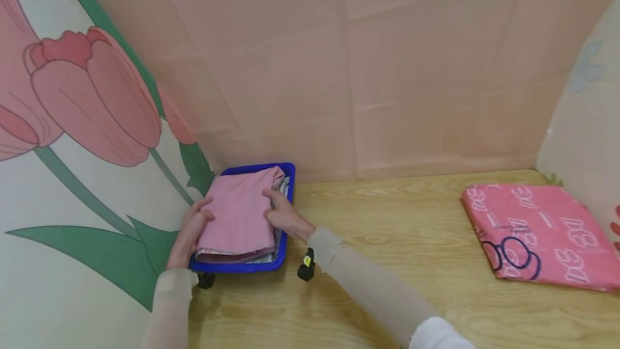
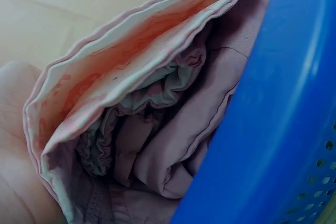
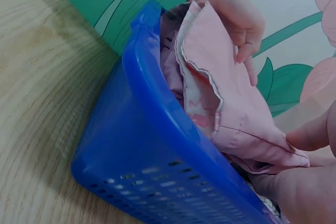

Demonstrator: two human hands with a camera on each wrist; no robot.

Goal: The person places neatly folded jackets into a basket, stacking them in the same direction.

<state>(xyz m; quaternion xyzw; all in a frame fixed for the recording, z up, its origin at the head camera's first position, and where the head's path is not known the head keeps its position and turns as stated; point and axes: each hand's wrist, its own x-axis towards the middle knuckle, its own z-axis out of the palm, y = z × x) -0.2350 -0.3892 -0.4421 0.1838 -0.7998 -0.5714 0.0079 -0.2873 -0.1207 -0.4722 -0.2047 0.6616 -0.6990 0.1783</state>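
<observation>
A folded pink cloth with a pale printed inner side lies in a blue plastic basket. My left hand holds the cloth's left edge, thumb and fingers at its side. On the opposite side, my right hand pinches the edge between thumb and fingers, as the right wrist view shows up close. From the left wrist, the cloth's layers gape open, and gathered, darker pink fabric shows under them beside the basket rim. Grey patterned fabric peeks out at the right.
The basket stands on a wood-grain surface, close to the tulip-printed wall and the pinkish back sheet. Far to the right lies a flat pink package with white markings and dark rings.
</observation>
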